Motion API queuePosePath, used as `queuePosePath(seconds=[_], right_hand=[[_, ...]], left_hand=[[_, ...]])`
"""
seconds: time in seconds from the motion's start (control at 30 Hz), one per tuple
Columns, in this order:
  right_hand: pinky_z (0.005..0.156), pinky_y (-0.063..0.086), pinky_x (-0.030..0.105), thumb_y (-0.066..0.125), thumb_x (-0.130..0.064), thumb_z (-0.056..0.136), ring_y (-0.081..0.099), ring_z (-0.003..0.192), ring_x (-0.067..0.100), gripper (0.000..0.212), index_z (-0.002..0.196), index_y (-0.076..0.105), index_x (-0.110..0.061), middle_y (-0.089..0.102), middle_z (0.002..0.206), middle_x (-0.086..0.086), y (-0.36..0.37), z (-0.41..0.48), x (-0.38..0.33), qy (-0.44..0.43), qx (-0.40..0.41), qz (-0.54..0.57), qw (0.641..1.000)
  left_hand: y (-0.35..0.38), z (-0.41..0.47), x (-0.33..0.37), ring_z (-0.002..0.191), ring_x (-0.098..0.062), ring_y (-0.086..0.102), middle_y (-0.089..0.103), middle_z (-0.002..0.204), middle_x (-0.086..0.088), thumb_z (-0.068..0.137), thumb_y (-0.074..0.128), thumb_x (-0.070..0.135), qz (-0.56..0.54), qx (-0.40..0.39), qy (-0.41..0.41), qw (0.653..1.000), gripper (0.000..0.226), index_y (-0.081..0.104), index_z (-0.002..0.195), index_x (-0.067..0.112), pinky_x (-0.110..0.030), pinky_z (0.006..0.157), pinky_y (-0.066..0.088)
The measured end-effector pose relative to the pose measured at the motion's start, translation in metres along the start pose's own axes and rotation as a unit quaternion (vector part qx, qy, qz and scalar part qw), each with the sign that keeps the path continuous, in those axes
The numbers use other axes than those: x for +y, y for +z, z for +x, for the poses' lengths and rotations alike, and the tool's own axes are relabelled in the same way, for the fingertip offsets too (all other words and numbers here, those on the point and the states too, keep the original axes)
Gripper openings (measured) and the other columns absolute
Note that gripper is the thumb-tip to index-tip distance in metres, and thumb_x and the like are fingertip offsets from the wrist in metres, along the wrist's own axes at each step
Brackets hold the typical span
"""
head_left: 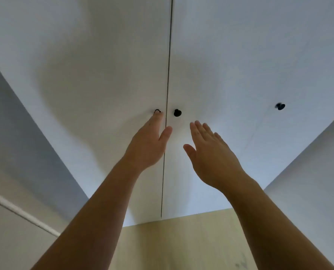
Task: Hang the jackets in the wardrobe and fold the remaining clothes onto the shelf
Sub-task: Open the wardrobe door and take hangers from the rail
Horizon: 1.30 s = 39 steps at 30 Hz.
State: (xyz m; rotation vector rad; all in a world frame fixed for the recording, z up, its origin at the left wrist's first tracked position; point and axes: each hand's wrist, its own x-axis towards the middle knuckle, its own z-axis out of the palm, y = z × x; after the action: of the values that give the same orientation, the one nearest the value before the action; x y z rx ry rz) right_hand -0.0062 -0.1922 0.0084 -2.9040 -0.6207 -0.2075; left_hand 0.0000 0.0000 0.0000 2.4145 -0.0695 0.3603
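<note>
The white wardrobe doors (103, 75) stand closed ahead, with the left hand (150, 141) flat, its straight fingertips at the left knob (157, 111), the right hand (211, 154) spread and empty just below the middle knob (177, 112), and a third knob (279, 106) farther right.

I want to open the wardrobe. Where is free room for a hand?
Bare white wardrobe door lies between the middle round black knob and the right round black knob. Crowded by the seam: left hand, right hand.
</note>
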Motion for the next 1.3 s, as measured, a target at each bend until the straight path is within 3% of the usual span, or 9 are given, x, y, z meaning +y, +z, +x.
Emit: queuePosePath(seconds=[0.23, 0.4, 0.7, 0.87, 0.97, 1.03, 1.1, 1.2, 1.3], right_hand=[[0.123, 0.003, 0.035, 0.021, -0.047, 0.108, 0.000, 0.156, 0.019, 0.065, 0.162, -0.001, -0.017, 0.000, 0.170, 0.001, 0.002, 0.011, 0.005, -0.021, -0.024, -0.009, 0.999], [0.123, 0.003, 0.035, 0.021, -0.046, 0.109, -0.002, 0.156, 0.018, 0.065, 0.162, -0.003, -0.017, -0.002, 0.170, 0.001, 0.000, 0.006, 0.007, -0.048, -0.031, -0.015, 0.998], [0.124, 0.005, 0.035, 0.023, -0.043, 0.109, -0.001, 0.156, 0.017, 0.064, 0.161, -0.002, -0.015, 0.000, 0.170, 0.001, 0.000, -0.008, 0.014, -0.067, -0.059, 0.010, 0.996], [0.124, 0.006, 0.033, 0.024, -0.041, 0.110, 0.001, 0.156, 0.018, 0.063, 0.162, 0.000, -0.014, 0.003, 0.170, 0.003, -0.003, -0.010, 0.007, -0.095, -0.062, 0.042, 0.993], [0.119, 0.017, 0.028, 0.030, -0.041, 0.109, 0.018, 0.154, 0.020, 0.063, 0.162, 0.005, -0.016, 0.014, 0.169, 0.003, -0.009, -0.010, -0.004, -0.097, -0.067, 0.116, 0.986], [0.099, 0.037, 0.012, 0.038, -0.042, 0.108, 0.056, 0.128, 0.020, 0.061, 0.161, 0.017, -0.019, 0.044, 0.155, 0.006, -0.010, -0.008, -0.014, -0.085, -0.075, 0.214, 0.970], [0.076, 0.045, 0.009, 0.041, -0.039, 0.107, 0.066, 0.101, 0.017, 0.046, 0.150, 0.038, -0.023, 0.065, 0.128, 0.005, -0.010, -0.006, -0.029, -0.074, -0.085, 0.297, 0.948], [0.084, 0.056, 0.035, 0.041, -0.033, 0.106, 0.065, 0.093, 0.024, 0.027, 0.120, 0.061, -0.020, 0.068, 0.100, 0.002, -0.008, -0.003, -0.046, -0.035, -0.089, 0.397, 0.913], [0.085, 0.055, 0.039, 0.039, -0.027, 0.106, 0.065, 0.090, 0.025, 0.030, 0.111, 0.066, -0.016, 0.068, 0.096, 0.005, -0.004, -0.010, -0.054, -0.023, -0.097, 0.414, 0.905]], left_hand=[[0.015, 0.032, -0.011, 0.156, -0.011, 0.006, 0.010, 0.170, 0.001, 0.108, 0.033, 0.046, 0.065, -0.015, -0.020, 0.998, 0.065, 0.014, 0.162, 0.016, -0.034, 0.126, 0.013], [0.012, 0.045, -0.011, 0.150, -0.014, 0.028, 0.031, 0.164, 0.000, 0.106, 0.042, 0.040, 0.038, -0.003, -0.033, 0.999, 0.061, 0.023, 0.160, 0.017, -0.034, 0.122, 0.023], [-0.004, 0.047, -0.005, 0.134, -0.017, 0.050, 0.054, 0.146, 0.002, 0.101, 0.050, 0.027, 0.010, 0.015, -0.080, 0.997, 0.054, 0.039, 0.153, 0.016, -0.034, 0.113, 0.038], [-0.004, 0.010, 0.002, 0.125, -0.014, 0.057, 0.062, 0.136, 0.002, 0.100, 0.053, 0.024, 0.015, 0.045, -0.058, 0.997, 0.046, 0.049, 0.145, 0.016, -0.028, 0.106, 0.042], [-0.007, -0.020, 0.005, 0.120, -0.011, 0.060, 0.065, 0.131, 0.004, 0.101, 0.053, 0.024, 0.014, 0.068, -0.052, 0.996, 0.044, 0.050, 0.145, 0.018, -0.023, 0.101, 0.042], [-0.009, -0.041, 0.006, 0.115, -0.006, 0.060, 0.065, 0.131, 0.007, 0.102, 0.054, 0.025, 0.016, 0.084, -0.051, 0.995, 0.043, 0.049, 0.145, 0.020, -0.021, 0.099, 0.042], [-0.011, -0.061, 0.008, 0.110, -0.002, 0.059, 0.066, 0.128, 0.008, 0.101, 0.057, 0.023, 0.019, 0.099, -0.054, 0.993, 0.043, 0.049, 0.144, 0.020, -0.018, 0.096, 0.042], [-0.019, -0.088, 0.012, 0.110, -0.004, 0.063, 0.069, 0.122, 0.010, 0.099, 0.060, 0.016, 0.009, 0.108, -0.069, 0.992, 0.045, 0.050, 0.143, 0.019, -0.021, 0.101, 0.045], [-0.027, -0.109, 0.019, 0.113, -0.006, 0.062, 0.069, 0.120, 0.009, 0.098, 0.058, 0.010, -0.001, 0.108, -0.086, 0.990, 0.048, 0.049, 0.145, 0.017, -0.023, 0.106, 0.044]])
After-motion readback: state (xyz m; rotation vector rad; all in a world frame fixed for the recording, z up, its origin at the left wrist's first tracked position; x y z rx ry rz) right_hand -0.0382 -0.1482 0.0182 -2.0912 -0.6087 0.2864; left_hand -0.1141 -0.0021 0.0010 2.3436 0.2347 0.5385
